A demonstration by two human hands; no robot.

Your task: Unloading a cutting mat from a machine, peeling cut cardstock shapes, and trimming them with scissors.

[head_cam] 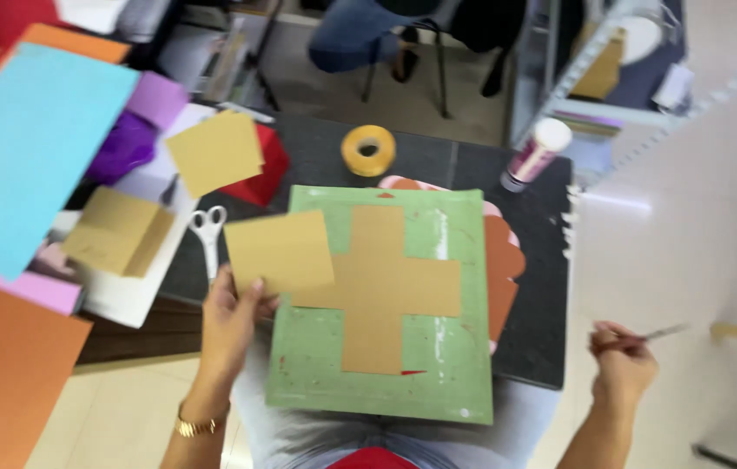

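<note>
My left hand (231, 323) pinches the lower edge of a tan cardboard square (280, 252), held over the left side of a green cutting mat (438, 347). A tan cross-shaped cardboard piece (386, 287) lies flat on the mat, its left arm partly under the square. My right hand (622, 360) is off to the right of the mat, away from it, closed around a thin pencil-like tool (664, 332) that points right.
White-handled scissors (208, 230), a yellow tape roll (368, 150) and a glue bottle (538, 153) lie on the dark table (542, 260). Blue (29, 148), orange (3, 373) and purple sheets, more tan squares (214, 152) and red paper crowd the left. A seated person's legs (360, 35) are beyond.
</note>
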